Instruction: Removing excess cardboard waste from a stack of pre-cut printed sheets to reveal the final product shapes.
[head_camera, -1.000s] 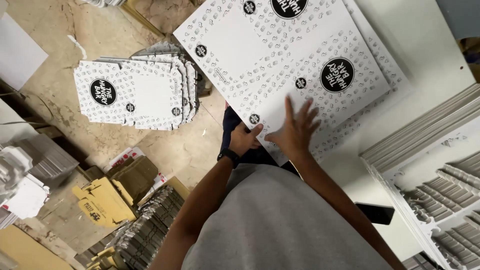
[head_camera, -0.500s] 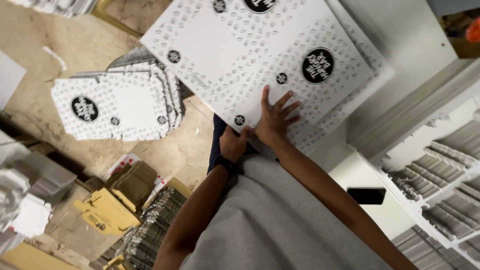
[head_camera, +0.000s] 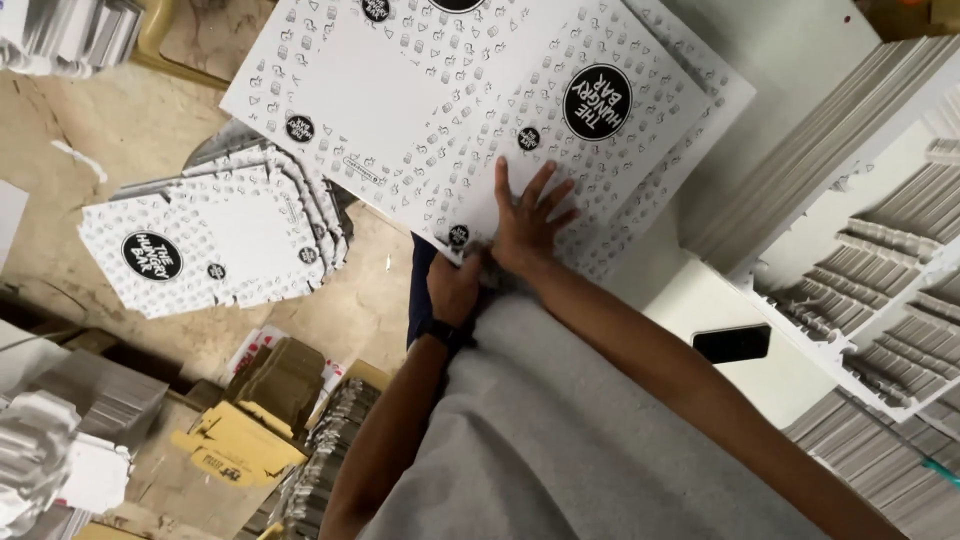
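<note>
Presently, the printed sheet (head_camera: 400, 110), judged light, thin and floppy, lies flat on the counter (head_camera: 800, 60), pressed by the spread right hand (head_camera: 530, 225) while the left hand (head_camera: 455, 285) pinches its near edge.

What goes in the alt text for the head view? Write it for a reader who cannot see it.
A person's right hand presses flat, fingers spread, on a large white printed cardboard sheet with black round marks, while the left hand grips its near edge. A stack of similar white printed sheets lies on the dusty floor to the left.

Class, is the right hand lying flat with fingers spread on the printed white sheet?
Yes: the right hand lies flat, fingers spread, on the printed white sheet.
</note>
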